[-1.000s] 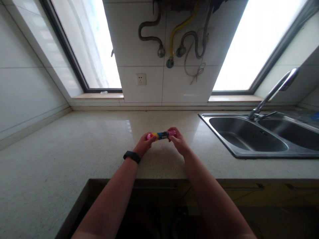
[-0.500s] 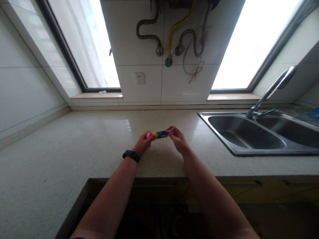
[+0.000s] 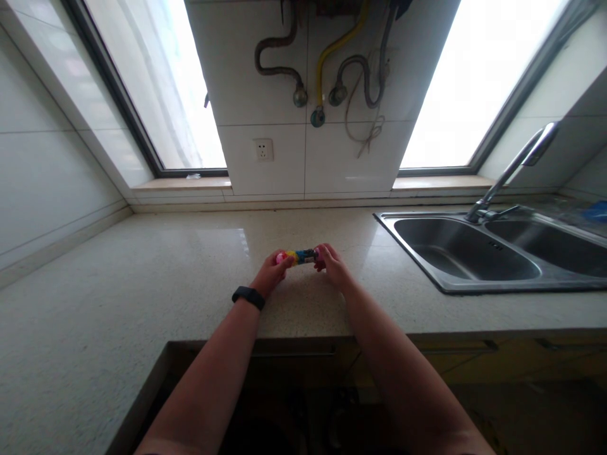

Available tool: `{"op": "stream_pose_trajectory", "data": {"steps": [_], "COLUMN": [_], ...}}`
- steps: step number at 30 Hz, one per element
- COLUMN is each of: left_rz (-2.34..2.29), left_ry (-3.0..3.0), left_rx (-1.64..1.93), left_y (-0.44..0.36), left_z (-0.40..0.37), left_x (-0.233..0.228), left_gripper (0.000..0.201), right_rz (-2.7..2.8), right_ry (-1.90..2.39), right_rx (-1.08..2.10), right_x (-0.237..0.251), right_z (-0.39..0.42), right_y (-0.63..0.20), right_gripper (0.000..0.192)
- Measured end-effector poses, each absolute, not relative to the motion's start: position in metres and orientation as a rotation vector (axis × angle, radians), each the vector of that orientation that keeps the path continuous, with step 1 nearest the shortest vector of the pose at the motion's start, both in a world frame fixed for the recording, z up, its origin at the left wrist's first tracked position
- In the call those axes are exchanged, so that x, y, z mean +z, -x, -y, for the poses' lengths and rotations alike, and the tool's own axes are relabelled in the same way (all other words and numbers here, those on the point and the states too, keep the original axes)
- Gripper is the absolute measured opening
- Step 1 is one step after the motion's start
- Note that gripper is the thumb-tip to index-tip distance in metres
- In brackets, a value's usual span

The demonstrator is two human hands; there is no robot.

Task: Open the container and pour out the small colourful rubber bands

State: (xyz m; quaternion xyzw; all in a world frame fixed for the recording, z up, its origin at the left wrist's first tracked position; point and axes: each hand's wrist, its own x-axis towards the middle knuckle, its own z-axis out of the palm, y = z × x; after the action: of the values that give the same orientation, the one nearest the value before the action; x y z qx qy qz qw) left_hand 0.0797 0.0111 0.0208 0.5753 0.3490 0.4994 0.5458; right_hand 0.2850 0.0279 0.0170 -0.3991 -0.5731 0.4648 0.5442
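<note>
Held level just above or on the pale countertop (image 3: pixel 190 284) is a small, slim tube (image 3: pixel 303 256) with a yellow, blue and dark printed wrapper and pink ends. My left hand (image 3: pixel 274 270), with a dark band on its wrist, is closed around the tube's left end. At the other end, my right hand (image 3: pixel 332 260) grips the pink tip between thumb and fingers. Its fingertips partly cover that tip. I cannot tell exactly what kind of thing the tube is.
To the right, a steel double sink (image 3: pixel 467 249) with a chrome faucet (image 3: pixel 512 167) is set into the counter. On the tiled wall ahead are a socket (image 3: pixel 263 150), a yellow pipe (image 3: pixel 327 60) and metal hoses. Cabinet drawers (image 3: pixel 455 354) lie below the counter edge.
My right hand's fingers have shifted their grip, now wrapping lower around the pink end. The left hand keeps its hold on the tube. The whole view has moved slightly.
</note>
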Motion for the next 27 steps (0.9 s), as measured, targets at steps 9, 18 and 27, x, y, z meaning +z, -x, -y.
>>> {"op": "stream_pose_trajectory", "data": {"steps": [9,18,27], "left_rz": [-0.841,-0.83,-0.82], "left_ry": [-1.385,-1.385,-1.385], "left_rx": [1.183,1.183,1.186], "left_y": [-0.08,-0.08,-0.079], "left_z": [-0.011,-0.011,-0.012], "left_x": [0.02,0.02,0.018], "left_gripper": [0.045,0.045,0.044], "right_rz": [1.394,1.413,1.468], "right_ry": [0.919,0.801,0.849], "right_rx": [0.962,0.967,1.078], "right_x": [0.023,0.02,0.026], "right_z": [-0.022,-0.023,-0.016], "right_y": [-0.285,-0.286,-0.284], "right_gripper": [0.041,0.031,0.049]}}
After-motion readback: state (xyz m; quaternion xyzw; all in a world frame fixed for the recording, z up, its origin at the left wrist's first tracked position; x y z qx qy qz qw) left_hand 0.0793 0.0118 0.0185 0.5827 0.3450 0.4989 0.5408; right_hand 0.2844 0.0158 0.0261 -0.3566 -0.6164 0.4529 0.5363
